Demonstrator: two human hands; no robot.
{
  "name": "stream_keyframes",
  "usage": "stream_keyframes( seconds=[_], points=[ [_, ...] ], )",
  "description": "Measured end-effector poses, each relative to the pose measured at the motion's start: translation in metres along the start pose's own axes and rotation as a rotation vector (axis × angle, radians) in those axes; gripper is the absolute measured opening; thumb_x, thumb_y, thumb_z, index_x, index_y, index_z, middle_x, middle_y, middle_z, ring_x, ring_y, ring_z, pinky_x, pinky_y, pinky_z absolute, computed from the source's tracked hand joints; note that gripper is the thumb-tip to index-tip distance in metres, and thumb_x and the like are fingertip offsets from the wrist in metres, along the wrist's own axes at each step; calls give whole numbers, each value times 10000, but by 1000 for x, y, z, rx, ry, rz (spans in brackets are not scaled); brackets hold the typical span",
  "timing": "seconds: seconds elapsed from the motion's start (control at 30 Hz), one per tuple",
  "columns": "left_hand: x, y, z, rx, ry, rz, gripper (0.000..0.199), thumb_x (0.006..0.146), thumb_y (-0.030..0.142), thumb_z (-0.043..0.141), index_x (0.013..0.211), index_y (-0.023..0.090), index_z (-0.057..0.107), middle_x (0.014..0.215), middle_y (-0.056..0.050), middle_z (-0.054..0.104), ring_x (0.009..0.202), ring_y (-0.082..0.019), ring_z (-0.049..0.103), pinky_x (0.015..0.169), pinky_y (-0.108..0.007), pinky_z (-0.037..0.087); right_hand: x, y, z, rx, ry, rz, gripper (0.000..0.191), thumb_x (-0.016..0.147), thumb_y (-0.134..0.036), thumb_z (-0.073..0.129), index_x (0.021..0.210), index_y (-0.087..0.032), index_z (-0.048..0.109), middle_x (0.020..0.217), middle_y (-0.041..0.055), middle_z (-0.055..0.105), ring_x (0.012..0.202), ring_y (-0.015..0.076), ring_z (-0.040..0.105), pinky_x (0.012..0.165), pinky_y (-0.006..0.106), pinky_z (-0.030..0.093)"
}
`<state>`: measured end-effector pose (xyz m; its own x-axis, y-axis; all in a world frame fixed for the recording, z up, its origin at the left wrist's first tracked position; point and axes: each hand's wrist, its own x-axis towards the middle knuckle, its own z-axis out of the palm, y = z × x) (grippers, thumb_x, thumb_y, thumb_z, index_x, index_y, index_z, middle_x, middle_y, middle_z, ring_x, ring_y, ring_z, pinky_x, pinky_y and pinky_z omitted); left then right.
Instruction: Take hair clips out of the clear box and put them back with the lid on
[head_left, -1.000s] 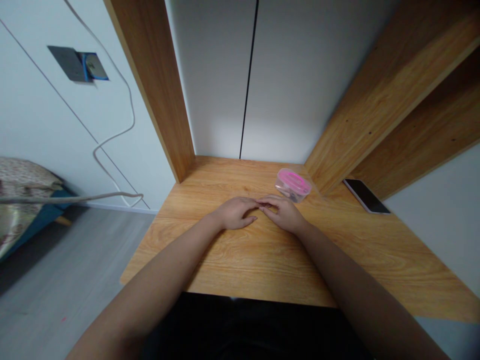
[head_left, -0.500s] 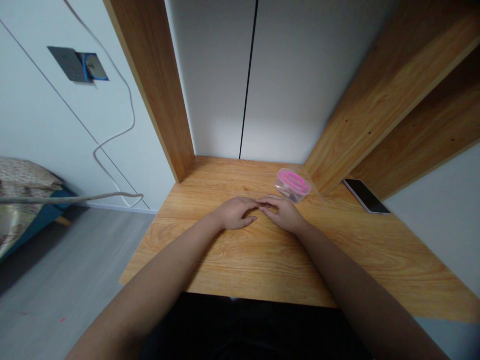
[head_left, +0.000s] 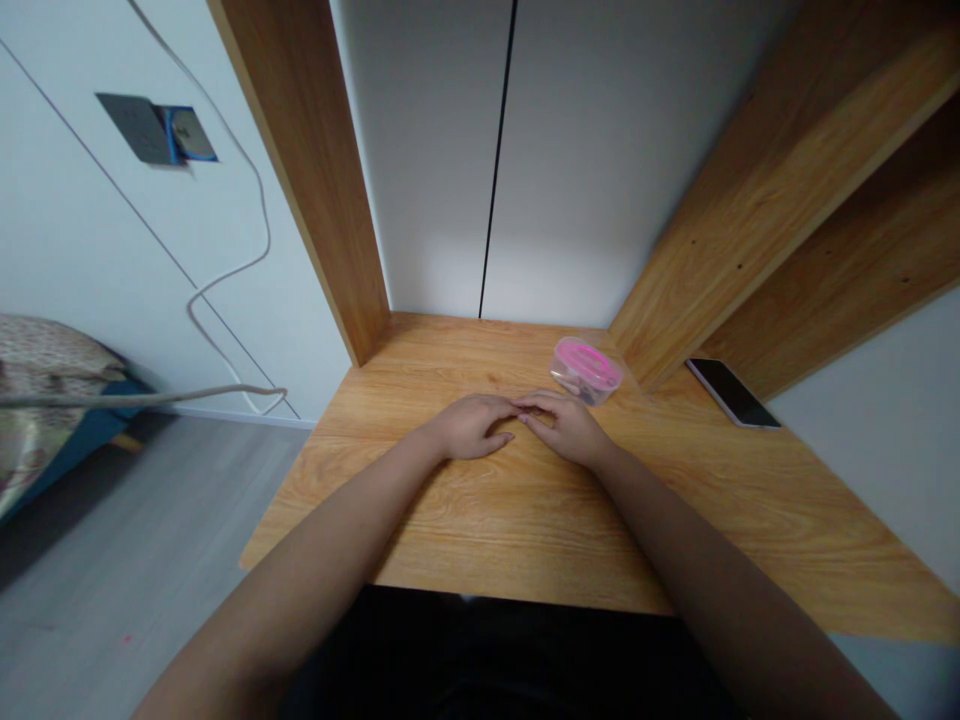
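So I'm sitting at my desk (head_left: 337, 510) with both arms stretched out in front of me, and my hands are resting flat on the wood around the middle of it. My left hand (head_left: 471, 427) and right hand (head_left: 566, 428) are angled in toward each other, palms down. My fingers (head_left: 499, 402) are lying fairly close together, and the tips of the two hands are meeting in the middle. They aren't holding anything right now, just sitting there empty on the wood.

The little clear plastic box (head_left: 586, 370) with the bright pink lid is sitting toward the back of the desk, right of center and just beyond my right hand. There's some small stuff inside, but it's too small to make out from here. Farther right along the desk, a black phone (head_left: 731, 391) is lying flat near the edge, well apart from the box.

Two wooden shelf boards (head_left: 307, 170) are rising from the back of the desk, with a white wall panel (head_left: 427, 160) between them. Off to the left of the desk, a white cable (head_left: 262, 215) is hanging down from a wall socket (head_left: 154, 128), and the corner of a bed (head_left: 45, 370) is poking in above the gray floor (head_left: 135, 520).
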<state>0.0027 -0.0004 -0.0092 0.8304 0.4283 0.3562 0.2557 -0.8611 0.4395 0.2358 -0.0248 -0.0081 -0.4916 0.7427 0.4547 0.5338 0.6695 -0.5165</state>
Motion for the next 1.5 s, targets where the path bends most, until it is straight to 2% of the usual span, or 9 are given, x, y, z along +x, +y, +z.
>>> stream_keyframes(
  seconds=[1.5],
  points=[
    [1, 1, -1, 29, -12, -6, 436, 913, 287, 588, 1329, 158, 578, 1327, -153, 665, 1206, -283, 644, 1069, -436, 491, 0, 2, 0, 31, -28, 29, 268, 936, -208, 606, 1173, -255, 721, 1151, 67, 748, 1037, 230, 708, 914, 407, 581]
  ],
)
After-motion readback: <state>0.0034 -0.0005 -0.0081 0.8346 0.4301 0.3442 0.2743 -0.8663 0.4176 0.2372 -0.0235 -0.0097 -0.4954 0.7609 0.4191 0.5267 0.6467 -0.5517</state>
